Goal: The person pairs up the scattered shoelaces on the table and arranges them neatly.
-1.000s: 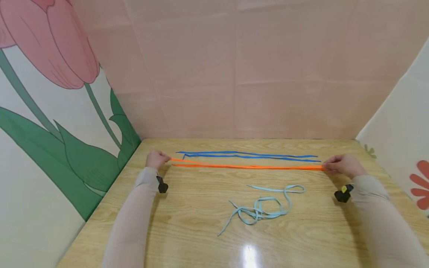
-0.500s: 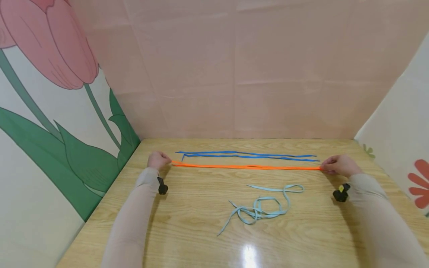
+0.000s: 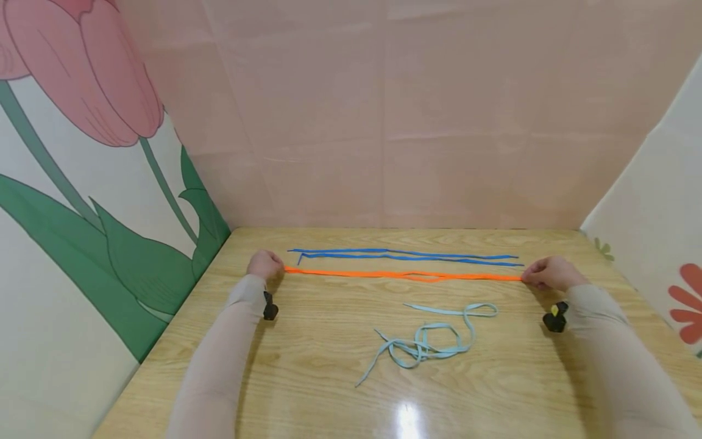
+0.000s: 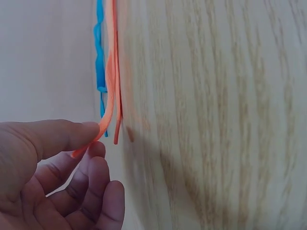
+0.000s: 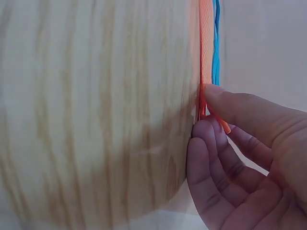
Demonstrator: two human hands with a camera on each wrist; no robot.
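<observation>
An orange shoelace (image 3: 351,274) stretches nearly straight from side to side, its two strands close together with a small gap right of the middle. My left hand (image 3: 265,265) pinches one strand near its end between thumb and forefinger. In the left wrist view the other orange strand's tip hangs free beside the left hand (image 4: 72,177). At the far end my right hand (image 3: 555,274) pinches the lace, and a short orange tip (image 5: 226,127) sticks out past the thumb. Just behind lies a blue shoelace (image 3: 439,254) in two roughly parallel strands, bent at its left end.
A pale blue-green shoelace (image 3: 430,352) lies in loose loops on the wooden table (image 3: 318,390), nearer than the orange one. A pink backdrop (image 3: 384,122) rises behind the table's far edge, and a tulip-printed sheet (image 3: 109,201) stands at the left.
The left hand has come slightly down and right, bringing its strand alongside the other. My right hand has shifted a little left. A small gap between the strands has widened right of the middle.
</observation>
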